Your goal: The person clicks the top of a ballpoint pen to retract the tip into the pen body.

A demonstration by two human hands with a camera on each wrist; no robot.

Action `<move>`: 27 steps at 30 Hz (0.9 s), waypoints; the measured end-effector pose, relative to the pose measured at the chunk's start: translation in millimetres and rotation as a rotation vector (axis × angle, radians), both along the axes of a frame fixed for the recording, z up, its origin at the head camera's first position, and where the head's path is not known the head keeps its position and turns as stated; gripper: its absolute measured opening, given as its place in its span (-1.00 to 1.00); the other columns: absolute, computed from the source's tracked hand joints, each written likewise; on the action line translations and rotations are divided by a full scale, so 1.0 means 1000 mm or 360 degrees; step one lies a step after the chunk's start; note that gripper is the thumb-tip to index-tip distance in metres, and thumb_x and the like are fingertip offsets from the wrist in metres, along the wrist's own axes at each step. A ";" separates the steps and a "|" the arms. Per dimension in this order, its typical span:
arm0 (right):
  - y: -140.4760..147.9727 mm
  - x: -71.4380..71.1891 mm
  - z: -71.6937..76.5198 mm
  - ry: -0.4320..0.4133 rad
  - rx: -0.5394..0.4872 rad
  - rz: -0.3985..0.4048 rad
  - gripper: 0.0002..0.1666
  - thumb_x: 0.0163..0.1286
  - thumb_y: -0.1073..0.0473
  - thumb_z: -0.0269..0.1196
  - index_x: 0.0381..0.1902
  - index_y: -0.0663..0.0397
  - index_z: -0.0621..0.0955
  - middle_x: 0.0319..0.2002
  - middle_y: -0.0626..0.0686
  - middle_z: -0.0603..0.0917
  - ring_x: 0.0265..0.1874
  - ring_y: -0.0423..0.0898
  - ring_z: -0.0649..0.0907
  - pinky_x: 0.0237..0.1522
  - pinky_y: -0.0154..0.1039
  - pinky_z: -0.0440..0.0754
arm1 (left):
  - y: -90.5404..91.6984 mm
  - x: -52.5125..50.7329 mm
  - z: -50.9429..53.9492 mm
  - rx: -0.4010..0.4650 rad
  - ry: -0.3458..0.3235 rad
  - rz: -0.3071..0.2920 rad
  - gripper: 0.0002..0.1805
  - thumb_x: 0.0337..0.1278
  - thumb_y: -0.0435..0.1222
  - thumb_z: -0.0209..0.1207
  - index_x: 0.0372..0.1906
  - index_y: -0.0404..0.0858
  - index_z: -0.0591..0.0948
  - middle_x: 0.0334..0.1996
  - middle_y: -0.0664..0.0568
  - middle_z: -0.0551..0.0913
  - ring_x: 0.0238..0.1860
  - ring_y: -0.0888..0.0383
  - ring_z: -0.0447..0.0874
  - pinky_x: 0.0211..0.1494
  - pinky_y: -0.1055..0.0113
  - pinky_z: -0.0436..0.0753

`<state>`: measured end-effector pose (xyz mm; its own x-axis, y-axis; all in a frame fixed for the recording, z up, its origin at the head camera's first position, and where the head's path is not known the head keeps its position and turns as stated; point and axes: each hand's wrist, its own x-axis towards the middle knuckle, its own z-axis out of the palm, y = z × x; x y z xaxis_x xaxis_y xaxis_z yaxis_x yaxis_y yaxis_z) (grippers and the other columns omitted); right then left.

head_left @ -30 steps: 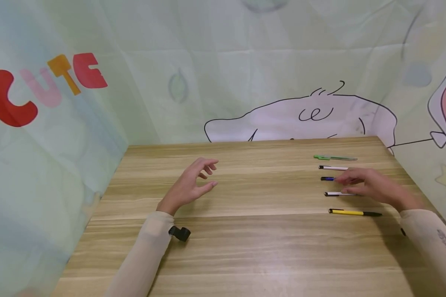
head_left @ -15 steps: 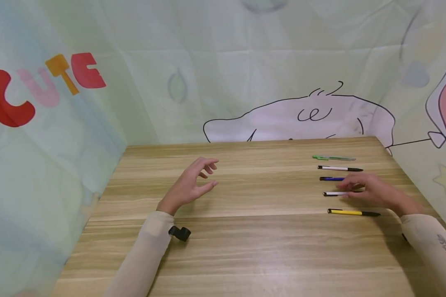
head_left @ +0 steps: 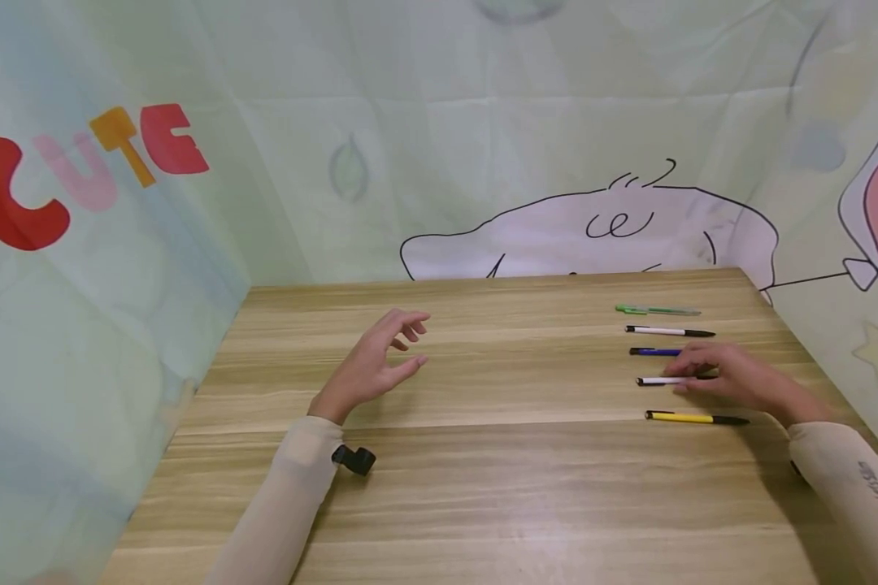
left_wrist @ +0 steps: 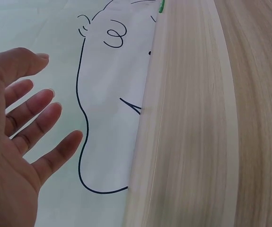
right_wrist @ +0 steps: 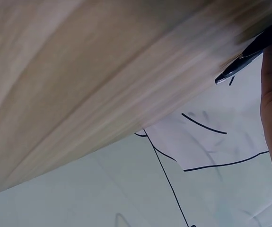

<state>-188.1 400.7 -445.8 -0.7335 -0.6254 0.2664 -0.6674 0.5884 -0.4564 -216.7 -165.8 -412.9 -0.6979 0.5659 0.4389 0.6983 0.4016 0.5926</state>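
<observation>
My right hand (head_left: 732,375) is over a row of pens at the right of the table. Its thumb and fingertips pinch a white pen (head_left: 658,381) with black ends, which lies low at the tabletop. A blue pen (head_left: 653,352) lies just beyond, partly hidden by the fingers. In the right wrist view, dark pen ends (right_wrist: 249,54) show beside the hand, whose fingertips are cut off. My left hand (head_left: 375,357) hovers over the table's left half, fingers loosely spread and holding nothing; the left wrist view shows its open palm.
Beyond the blue pen lie another white pen (head_left: 669,331) and a green pen (head_left: 657,310). Nearer me is a yellow pen (head_left: 695,418) with a black end. The wood-grain table (head_left: 497,487) meets a printed cloth backdrop (head_left: 424,162) at its back and sides.
My right hand has shifted slightly right and nearer me, from over the blue pen to the near white pen, and its fingers have drawn together. The left hand stays put.
</observation>
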 end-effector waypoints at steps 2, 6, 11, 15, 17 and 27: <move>0.000 0.001 0.000 0.0008 0.0005 -0.0008 -0.60 0.11 0.38 0.52 -0.14 -0.17 0.77 -0.18 -0.18 0.73 -0.22 -0.35 0.64 -0.20 -0.56 0.54 | 0.000 0.000 0.000 -0.0002 -0.0001 0.0001 -0.35 0.26 -0.33 0.34 0.42 -0.14 0.40 0.06 0.03 0.56 0.05 0.08 0.55 0.04 0.16 0.71; 0.001 0.001 0.000 -0.0001 0.0010 -0.0037 -0.62 0.13 0.38 0.51 -0.15 -0.15 0.77 -0.19 -0.19 0.73 -0.21 -0.36 0.64 -0.19 -0.57 0.53 | 0.000 0.001 0.000 -0.0002 -0.0011 0.0000 -0.35 0.27 -0.33 0.34 0.42 -0.15 0.40 0.06 0.02 0.56 0.05 0.07 0.55 0.04 0.14 0.72; 0.001 0.001 -0.001 -0.0020 0.0035 -0.0068 -0.65 0.15 0.38 0.50 -0.18 -0.15 0.76 -0.21 -0.22 0.73 -0.23 -0.37 0.64 -0.22 -0.54 0.54 | 0.001 0.001 0.002 0.0004 -0.0012 -0.0007 -0.36 0.27 -0.34 0.33 0.42 -0.16 0.40 0.06 0.01 0.56 0.05 0.07 0.55 0.03 0.10 0.72; 0.001 -0.001 -0.002 -0.0032 0.0072 -0.0079 -0.66 0.17 0.37 0.49 -0.23 -0.21 0.76 -0.24 -0.27 0.71 -0.25 -0.39 0.62 -0.24 -0.51 0.55 | 0.002 0.000 0.004 -0.0002 0.0001 -0.0011 -0.35 0.27 -0.34 0.33 0.42 -0.16 0.40 0.06 0.01 0.56 0.05 0.08 0.54 0.04 0.11 0.72; 0.002 -0.002 -0.002 -0.0041 0.0083 -0.0079 -0.67 0.18 0.37 0.48 -0.24 -0.22 0.75 -0.25 -0.29 0.71 -0.26 -0.40 0.62 -0.24 -0.50 0.55 | 0.003 -0.001 0.004 -0.0006 0.0005 -0.0013 -0.35 0.27 -0.34 0.33 0.43 -0.15 0.40 0.07 0.02 0.56 0.05 0.08 0.54 0.03 0.12 0.72; -0.002 -0.002 0.004 -0.0089 0.0076 -0.0133 -0.71 0.24 0.37 0.44 -0.22 -0.18 0.75 -0.23 -0.24 0.73 -0.23 -0.41 0.62 -0.24 -0.44 0.60 | 0.005 -0.002 0.003 0.0003 0.0008 -0.0025 -0.36 0.25 -0.38 0.33 0.41 -0.18 0.41 0.06 0.00 0.57 0.04 0.05 0.55 0.02 0.11 0.72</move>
